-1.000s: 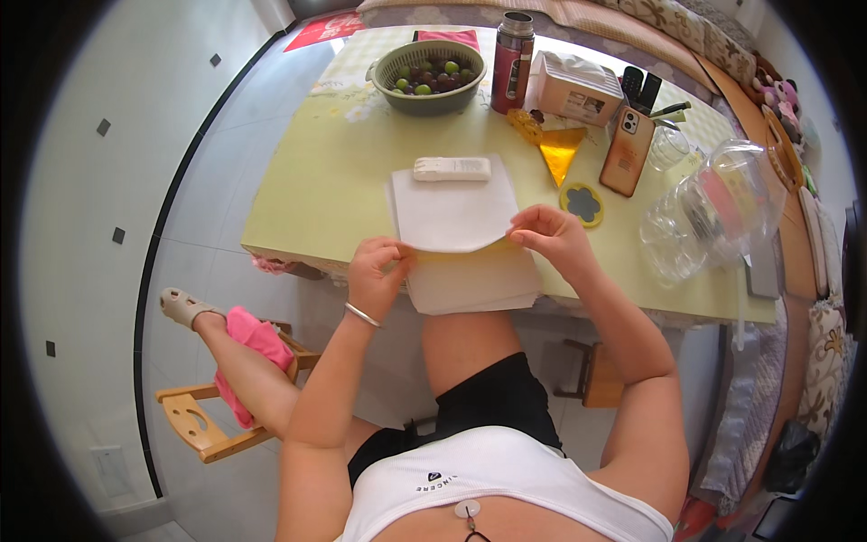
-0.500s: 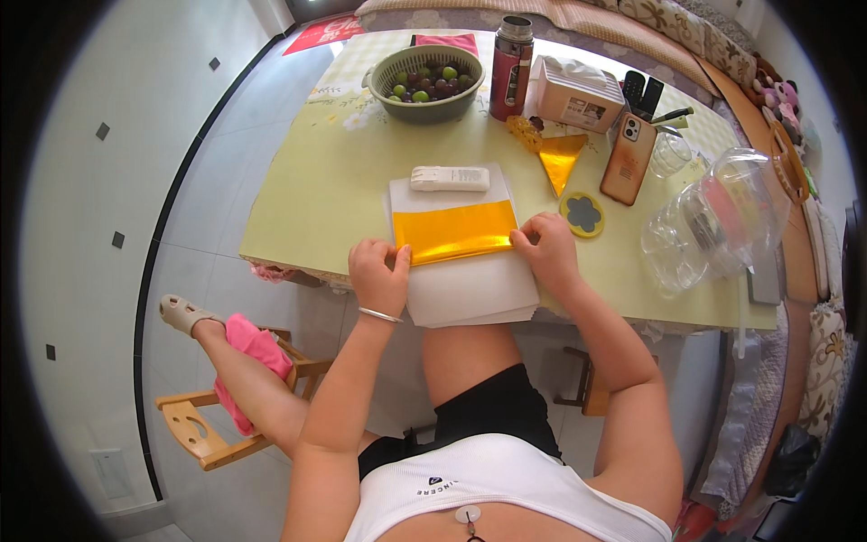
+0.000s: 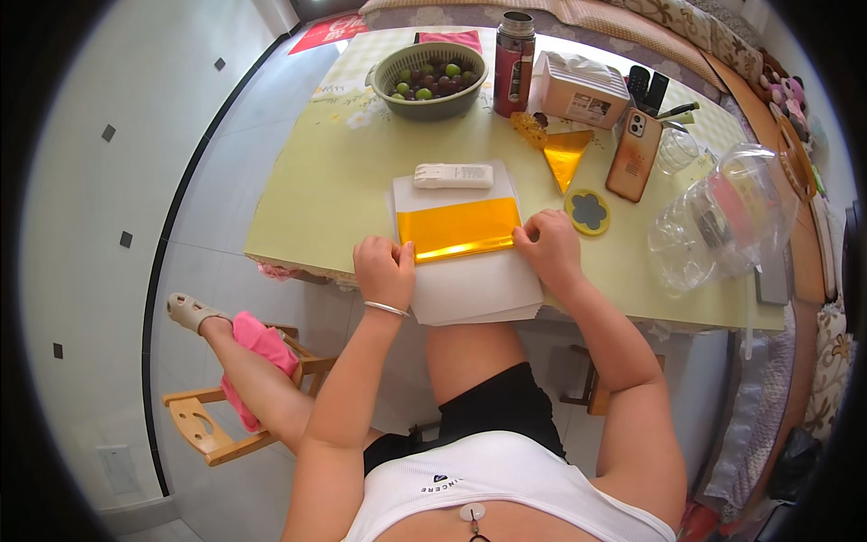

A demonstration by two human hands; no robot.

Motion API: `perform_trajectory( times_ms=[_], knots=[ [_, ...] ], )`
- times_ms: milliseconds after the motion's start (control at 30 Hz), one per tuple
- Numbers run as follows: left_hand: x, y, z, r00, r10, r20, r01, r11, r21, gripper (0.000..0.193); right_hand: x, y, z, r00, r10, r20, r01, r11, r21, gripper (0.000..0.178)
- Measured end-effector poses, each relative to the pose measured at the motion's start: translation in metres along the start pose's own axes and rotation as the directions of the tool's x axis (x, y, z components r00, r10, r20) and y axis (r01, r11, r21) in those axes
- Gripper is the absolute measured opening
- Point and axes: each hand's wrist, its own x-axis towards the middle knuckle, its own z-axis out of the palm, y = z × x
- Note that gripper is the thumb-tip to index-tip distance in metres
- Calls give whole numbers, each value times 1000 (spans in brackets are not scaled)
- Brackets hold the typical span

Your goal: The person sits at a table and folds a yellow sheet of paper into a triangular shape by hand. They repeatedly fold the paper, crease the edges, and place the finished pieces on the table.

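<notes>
A shiny gold foil sheet (image 3: 459,226), wider than it is deep, lies across a stack of white paper (image 3: 474,294) at the table's front edge. My left hand (image 3: 384,271) pinches the foil's lower left corner between thumb and fingers. At its right end, my right hand (image 3: 549,242) grips the edge in the same way. Just beyond the foil, a white oblong case (image 3: 453,175) rests on the paper. To the right of the stack lies a round yellow-rimmed disc (image 3: 588,212) with a grey flower shape. A folded gold foil triangle (image 3: 567,158) lies farther back.
On the table (image 3: 316,208) stand a colander (image 3: 424,107) of grapes, a red flask (image 3: 514,68), a tissue box (image 3: 582,88), a leaning phone (image 3: 634,155) and a large clear plastic bottle (image 3: 713,226). A wooden chair (image 3: 194,425) is at the lower left.
Both hands keep their hold on the foil, with almost no movement. The whole view has shifted slightly.
</notes>
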Motion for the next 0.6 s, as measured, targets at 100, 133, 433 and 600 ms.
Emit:
perform_trajectory(
  times_ms=[100, 133, 433, 600],
  knots=[
    [1, 0, -1, 1000, 10, 10, -11, 1000, 27, 23, 0, 1, 2, 1000, -16, -15, 16, 1000, -19, 19],
    [2, 3, -1, 1000, 13, 14, -13, 999, 39, 22, -1, 1, 3, 1000, -14, -16, 14, 999, -30, 19],
    [29, -9, -1, 690, 689, 221, -706, 708, -4, 47, 0, -9, 2, 997, -73, -15, 70, 986, -152, 20],
    [23, 27, -26, 577, 586, 568, -735, 676, 49, 64, -1, -5, 7, 863, -503, 48, 469, 762, -446, 41]
  ],
)
